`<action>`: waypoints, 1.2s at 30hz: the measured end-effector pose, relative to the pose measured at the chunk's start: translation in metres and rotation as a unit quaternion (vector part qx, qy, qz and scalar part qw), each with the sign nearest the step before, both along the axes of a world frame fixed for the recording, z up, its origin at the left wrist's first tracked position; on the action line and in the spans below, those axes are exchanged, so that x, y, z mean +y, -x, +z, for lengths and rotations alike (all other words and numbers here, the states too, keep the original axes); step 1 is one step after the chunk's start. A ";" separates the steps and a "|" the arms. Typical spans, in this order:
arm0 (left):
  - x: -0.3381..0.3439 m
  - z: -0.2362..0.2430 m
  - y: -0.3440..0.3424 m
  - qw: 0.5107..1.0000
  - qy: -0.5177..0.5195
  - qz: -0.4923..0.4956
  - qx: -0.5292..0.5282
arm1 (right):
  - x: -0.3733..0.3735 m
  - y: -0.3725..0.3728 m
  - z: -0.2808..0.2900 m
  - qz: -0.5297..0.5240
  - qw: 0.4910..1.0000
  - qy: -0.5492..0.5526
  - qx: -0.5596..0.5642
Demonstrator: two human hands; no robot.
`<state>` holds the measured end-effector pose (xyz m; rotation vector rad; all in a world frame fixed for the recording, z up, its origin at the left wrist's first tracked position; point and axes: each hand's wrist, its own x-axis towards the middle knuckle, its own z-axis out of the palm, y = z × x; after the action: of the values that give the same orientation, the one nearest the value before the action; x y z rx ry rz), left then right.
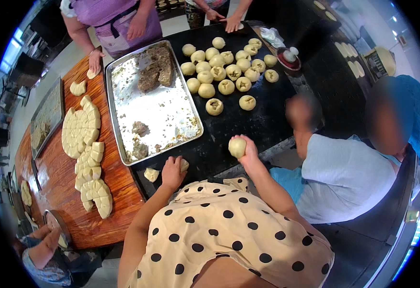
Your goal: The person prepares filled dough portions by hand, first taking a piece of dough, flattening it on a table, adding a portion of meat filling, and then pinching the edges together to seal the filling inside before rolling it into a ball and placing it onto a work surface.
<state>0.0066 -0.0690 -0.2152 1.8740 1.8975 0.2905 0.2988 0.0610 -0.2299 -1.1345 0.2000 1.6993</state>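
Observation:
In my right hand (251,150) is a round, smooth ball of pale dough (237,147), lifted near the front edge of the black tabletop (262,122). My left hand (172,174) rests on that top, its fingers curled over a small dough piece (184,165) that is partly hidden. Just left of it lies another loose dough lump (152,174). Ahead of my left hand stands a large metal tray (123,103) with brown filling (157,69) heaped at its far end and small clumps (140,128) nearer me. Beyond my right hand sit several filled dough balls (226,87), some with open tops.
Cut dough pieces (81,129) lie in connected patches on the wooden table (123,192) at left, with a second tray (47,117) beyond. A person in purple (118,24) stands across. Close on my right is a person in a white top (349,177). A red dish (289,61) stands far right.

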 end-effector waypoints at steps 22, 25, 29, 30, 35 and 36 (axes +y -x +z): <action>-0.007 -0.033 -0.002 0.990 0.112 0.084 0.033 | 0.158 -0.013 -0.016 0.024 0.601 -0.269 -0.752; -0.004 -0.032 0.002 0.994 0.081 0.073 -0.030 | 0.084 0.027 -0.029 0.080 0.676 -0.311 -0.663; 0.035 -0.002 -0.026 0.994 0.029 0.017 -0.107 | 0.014 0.043 -0.025 0.200 0.716 -0.330 -0.581; 0.044 -0.001 -0.037 0.993 0.018 0.002 -0.113 | 0.003 0.042 -0.024 0.214 0.721 -0.319 -0.576; 0.063 -0.022 -0.068 0.975 0.040 -0.083 -0.200 | -0.016 0.030 -0.033 0.326 0.663 -0.220 -0.636; 0.056 -0.029 -0.070 0.975 0.050 -0.063 -0.208 | -0.019 0.029 -0.034 0.340 0.642 -0.205 -0.655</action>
<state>0.0768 -0.0130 -0.2442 1.6987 1.4784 0.4935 0.2698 0.0421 -0.2641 -1.8847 -1.6178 0.9247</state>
